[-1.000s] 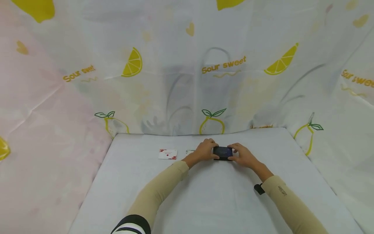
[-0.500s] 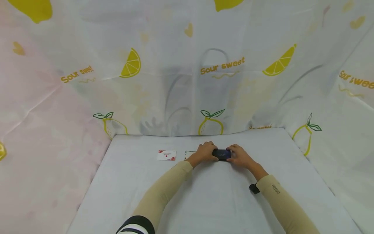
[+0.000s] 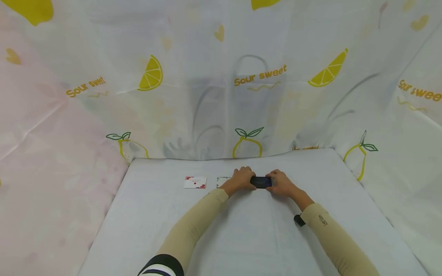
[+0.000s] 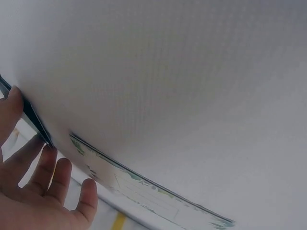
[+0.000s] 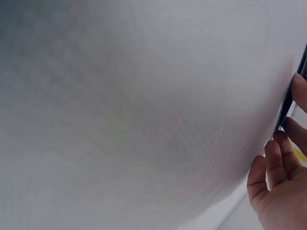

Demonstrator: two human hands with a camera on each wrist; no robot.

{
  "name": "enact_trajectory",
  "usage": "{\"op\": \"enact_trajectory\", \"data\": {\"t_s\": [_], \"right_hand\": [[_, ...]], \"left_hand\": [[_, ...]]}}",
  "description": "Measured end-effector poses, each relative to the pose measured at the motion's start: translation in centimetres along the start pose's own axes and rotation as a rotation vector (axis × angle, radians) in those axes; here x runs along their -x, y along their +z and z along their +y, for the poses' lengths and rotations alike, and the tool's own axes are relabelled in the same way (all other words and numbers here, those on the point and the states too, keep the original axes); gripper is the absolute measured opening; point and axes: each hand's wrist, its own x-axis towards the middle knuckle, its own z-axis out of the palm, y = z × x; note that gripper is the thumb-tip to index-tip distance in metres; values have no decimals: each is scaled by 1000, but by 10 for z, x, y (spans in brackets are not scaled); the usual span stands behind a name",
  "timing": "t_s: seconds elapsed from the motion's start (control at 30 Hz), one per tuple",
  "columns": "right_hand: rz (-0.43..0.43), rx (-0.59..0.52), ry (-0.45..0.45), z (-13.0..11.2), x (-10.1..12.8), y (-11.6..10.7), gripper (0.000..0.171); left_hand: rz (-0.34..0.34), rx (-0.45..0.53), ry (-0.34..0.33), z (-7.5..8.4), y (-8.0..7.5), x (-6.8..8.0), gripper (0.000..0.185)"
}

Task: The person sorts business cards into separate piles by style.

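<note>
Hands unmoved; red-printed card (image 3: 195,182) left (second card (image 3: 222,180) half-hidden).

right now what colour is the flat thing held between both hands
Black or very dark, with faint bluish marks on top; the flat card shows best in the head view.

"sour sweet" runs in orange letters across the curtain (image 3: 221,76) behind the table, once in the middle by a lemon slice, once at the left, and again at the right edge, partly cut off. print on the cards and sleeve is too small to read.
</note>
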Motion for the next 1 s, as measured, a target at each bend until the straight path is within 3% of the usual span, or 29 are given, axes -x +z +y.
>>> {"op": "enact_trajectory", "data": {"t_s": [0.47,0.73,0.87,1.0], "right_hand": [[-23,-1,0,1,2,0,52],[-43,-19,29,-1,2,0,54],[-53,-19,26,1,2,-2,56],[-60,-36,37,6,6,-7,64]], "left_hand": [[-48,6,-15,1,-1,0,56],[-54,37,-23,-4,6,-3,62],[-25,53,5,-3,6,-3,61],[16,146,65,-3,-5,2,59]]}}
